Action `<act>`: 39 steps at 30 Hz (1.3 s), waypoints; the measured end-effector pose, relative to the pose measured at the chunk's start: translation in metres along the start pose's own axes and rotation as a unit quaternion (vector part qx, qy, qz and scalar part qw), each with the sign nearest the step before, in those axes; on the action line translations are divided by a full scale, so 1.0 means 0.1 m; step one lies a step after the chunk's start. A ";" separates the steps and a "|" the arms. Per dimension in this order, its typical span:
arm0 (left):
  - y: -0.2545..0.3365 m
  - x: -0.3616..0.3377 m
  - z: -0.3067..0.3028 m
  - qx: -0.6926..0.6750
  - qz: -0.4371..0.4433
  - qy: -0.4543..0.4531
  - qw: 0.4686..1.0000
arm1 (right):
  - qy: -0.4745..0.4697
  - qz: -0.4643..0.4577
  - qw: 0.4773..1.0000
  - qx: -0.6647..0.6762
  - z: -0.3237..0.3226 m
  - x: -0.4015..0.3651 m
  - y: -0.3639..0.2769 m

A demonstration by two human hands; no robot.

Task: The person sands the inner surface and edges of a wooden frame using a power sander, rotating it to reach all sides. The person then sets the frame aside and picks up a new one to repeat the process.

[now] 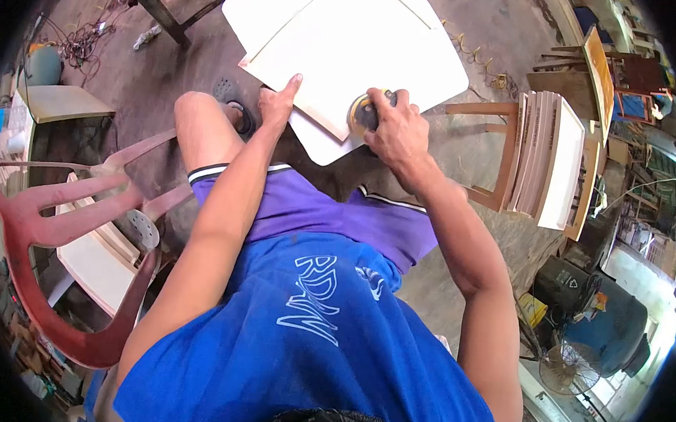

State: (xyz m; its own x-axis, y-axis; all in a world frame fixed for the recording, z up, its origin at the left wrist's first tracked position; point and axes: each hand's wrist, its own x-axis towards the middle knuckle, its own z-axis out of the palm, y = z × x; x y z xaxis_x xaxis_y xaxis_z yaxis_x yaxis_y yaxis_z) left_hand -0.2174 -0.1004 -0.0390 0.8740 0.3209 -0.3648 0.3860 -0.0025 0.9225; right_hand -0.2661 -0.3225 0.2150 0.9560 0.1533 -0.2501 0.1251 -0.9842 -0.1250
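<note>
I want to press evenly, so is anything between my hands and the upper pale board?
Yes: the round, yellow-rimmed pad is between your right hand and the pale board, by its near corner. Nothing visible stands between your left hand and the board's edge.

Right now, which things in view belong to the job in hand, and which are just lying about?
In use:
- round tool, in the right hand
- pale panel, left hand at its edge
- white board beneath it

Apparently just lying about:
- red chair
- stacked panels, on the right
- fan
</note>
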 end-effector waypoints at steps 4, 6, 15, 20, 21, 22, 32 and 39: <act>-0.17 0.11 0.06 0.063 -0.035 0.050 0.996 | -0.045 -0.025 0.998 -0.028 0.05 -0.11 -0.21; -0.14 0.09 0.05 0.064 -0.044 0.050 0.996 | -0.055 -0.032 0.998 -0.023 0.10 -0.12 -0.21; 0.03 0.01 0.02 0.046 -0.026 0.042 0.998 | 0.011 -0.010 1.000 0.003 0.10 0.10 -0.22; 0.04 0.03 0.01 0.078 -0.055 0.031 0.995 | 0.027 -0.012 0.999 0.013 0.22 0.10 -0.15; 0.06 0.01 -0.01 0.088 -0.051 0.028 0.994 | 0.034 0.015 0.999 0.029 0.13 0.14 -0.18; 0.08 -0.04 -0.03 0.092 -0.051 0.026 0.994 | 0.033 0.018 0.999 0.033 0.16 0.15 -0.16; -0.02 0.03 -0.02 0.087 -0.044 0.014 0.995 | 0.043 0.027 0.998 0.031 0.15 0.12 -0.11; -0.09 0.10 0.00 0.091 0.058 0.024 0.994 | 0.066 0.011 0.998 0.010 0.13 0.27 0.17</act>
State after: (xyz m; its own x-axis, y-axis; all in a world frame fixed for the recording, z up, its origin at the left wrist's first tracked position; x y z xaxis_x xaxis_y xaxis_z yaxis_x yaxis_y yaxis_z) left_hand -0.2119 -0.0976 -0.0507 0.9024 0.3537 -0.2461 0.3335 -0.2116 0.9187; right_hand -0.2416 -0.3338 0.1935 0.9852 0.1170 -0.1253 0.0990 -0.9850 -0.1412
